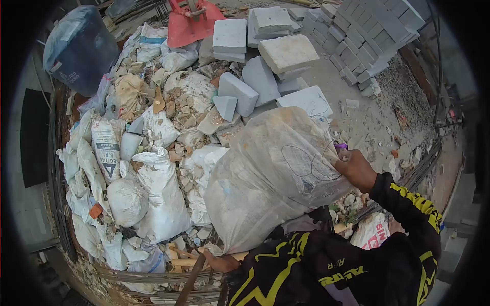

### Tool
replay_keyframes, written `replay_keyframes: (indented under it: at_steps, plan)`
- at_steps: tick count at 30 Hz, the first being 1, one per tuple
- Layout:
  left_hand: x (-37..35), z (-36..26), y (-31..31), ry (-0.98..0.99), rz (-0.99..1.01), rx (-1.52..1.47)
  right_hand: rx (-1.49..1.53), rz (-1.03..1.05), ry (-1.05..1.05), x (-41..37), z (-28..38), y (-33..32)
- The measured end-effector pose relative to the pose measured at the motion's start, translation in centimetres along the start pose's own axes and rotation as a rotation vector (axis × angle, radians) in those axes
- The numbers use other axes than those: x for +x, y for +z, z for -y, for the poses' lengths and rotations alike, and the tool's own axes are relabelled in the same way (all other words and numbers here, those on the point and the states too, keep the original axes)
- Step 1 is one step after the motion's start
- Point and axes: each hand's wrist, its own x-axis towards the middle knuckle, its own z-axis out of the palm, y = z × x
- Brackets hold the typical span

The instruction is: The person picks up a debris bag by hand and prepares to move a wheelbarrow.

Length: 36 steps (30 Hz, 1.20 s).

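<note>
A large, full translucent white sack (260,173) lies slanted across the front of my body, with loose dark wire on its upper right part. My right hand (356,170) is closed on the sack's gathered upper right end, beside a small purple bit. Low at the sack's bottom left corner, my left hand (220,261) holds the corner, its fingers partly hidden by the sack. Several filled white sacks (161,196) and broken rubble lie left of it.
Pale blocks (232,94) lie behind the sack, and more are stacked (365,38) at the back right. A dark blue barrel (81,51) stands back left, near a red wheelbarrow (191,25). Metal bars (148,277) run along the front edge.
</note>
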Motion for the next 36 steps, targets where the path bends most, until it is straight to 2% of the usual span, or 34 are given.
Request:
replay_keyframes:
  at_steps: [1,2,5,6,9,10,13,15,21,22,23,24,26,27,28,29,30,32,34,35,36]
  plan:
    - [1.2,0.0,-1.1,-0.041,0.063,0.014,-0.002,-0.087,0.04,-3.2,-1.1,0.1]
    - [-1.2,-0.7,2.5,0.127,0.097,0.082,-0.037,-0.157,0.045,-5.8,-3.6,0.9]
    - [0.1,-1.8,2.1,0.114,0.333,0.121,0.002,-0.327,0.104,-12.9,-10.8,4.1]
    - [4.0,-1.6,-0.4,0.308,0.447,0.254,0.094,-0.401,0.083,-15.5,-11.8,6.1]
    - [0.7,-4.2,1.3,0.12,0.574,0.168,0.218,-0.587,0.022,-20.4,-14.8,10.6]
    - [-2.2,-4.9,2.0,0.176,0.53,0.218,0.232,-0.642,0.0,-21.3,-15.8,12.0]
    - [17.9,-2.0,-5.1,0.771,0.901,0.442,0.294,-0.747,-0.06,-24.1,-18.0,15.7]
    - [6.1,-3.0,-3.6,0.39,0.655,0.362,0.353,-0.722,-0.044,-25.7,-18.4,15.9]
    - [3.8,-7.1,-4.7,0.181,0.964,0.635,0.437,-0.724,-0.148,-33.1,-15.7,15.5]
    - [5.1,-7.1,-5.0,0.236,0.998,0.674,0.447,-0.712,-0.171,-34.0,-15.0,14.8]
    - [6.5,-7.0,-5.5,0.314,1.031,0.724,0.451,-0.699,-0.199,-34.6,-14.6,13.9]
    - [9.5,-7.0,-6.2,0.562,1.144,0.795,0.418,-0.623,-0.185,-35.0,-14.6,12.8]
    - [16.3,-7.5,-8.2,1.487,1.384,0.798,0.424,-0.652,-0.146,-34.4,-14.8,11.8]
    - [16.0,-6.9,-8.3,1.736,1.406,0.724,0.42,-0.674,-0.125,-34.0,-15.1,11.1]
    - [15.3,-6.2,-9.6,1.64,1.151,0.809,0.439,-0.62,-0.094,-33.7,-15.5,10.1]
    - [11.3,-5.5,-10.0,1.511,0.922,0.885,0.45,-0.599,-0.051,-33.1,-15.9,9.5]
    - [8.3,-4.6,-9.2,1.124,0.822,0.899,0.458,-0.577,-0.012,-32.2,-16.6,8.7]
    - [-2.6,-3.4,-4.2,0.523,0.688,0.747,0.475,-0.601,-0.008,-29.8,-19.1,7.6]
    - [-12.7,-1.0,-0.1,0.283,0.579,0.713,0.484,-0.56,0.07,-29.8,-19.0,3.9]
    - [-15.0,-0.6,0.4,0.172,0.524,0.706,0.502,-0.537,0.119,-29.9,-19.4,2.6]
    - [-12.5,0.2,0.2,0.204,0.603,0.734,0.52,-0.549,0.102,-29.4,-20.6,2.6]
